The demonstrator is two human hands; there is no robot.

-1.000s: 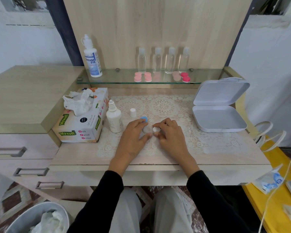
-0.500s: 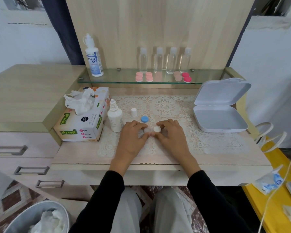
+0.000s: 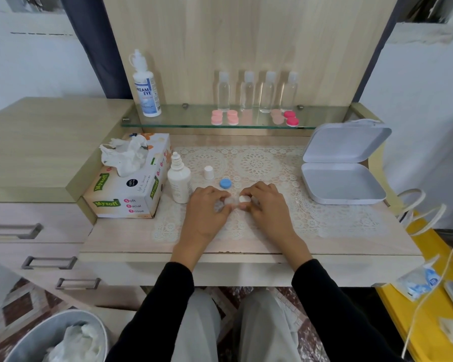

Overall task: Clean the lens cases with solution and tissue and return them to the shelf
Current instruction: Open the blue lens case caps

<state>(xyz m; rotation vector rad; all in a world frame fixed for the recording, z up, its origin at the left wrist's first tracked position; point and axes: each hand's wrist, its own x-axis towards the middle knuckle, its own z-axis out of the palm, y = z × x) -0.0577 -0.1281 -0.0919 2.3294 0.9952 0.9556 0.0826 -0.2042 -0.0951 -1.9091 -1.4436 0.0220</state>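
I'm holding the lens case [image 3: 232, 201] at the bench [image 3: 324, 231], its long axis running left to right. Left grip [image 3: 207, 212] is pinching the uncapped end, right grip [image 3: 270, 207] is pinching the white cap [image 3: 243, 199] — the blue cap [image 3: 225, 183] is lying just behind.

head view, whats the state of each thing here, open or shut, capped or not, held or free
lens case: held in both hands
left hand: grips the case
white cap: on the case, pinched by right hand
blue cap: off, lying loose
small bottle: upright, uncapped
bottle cap: off, standing alone
white box: lid open
tall bottle: upright, capped
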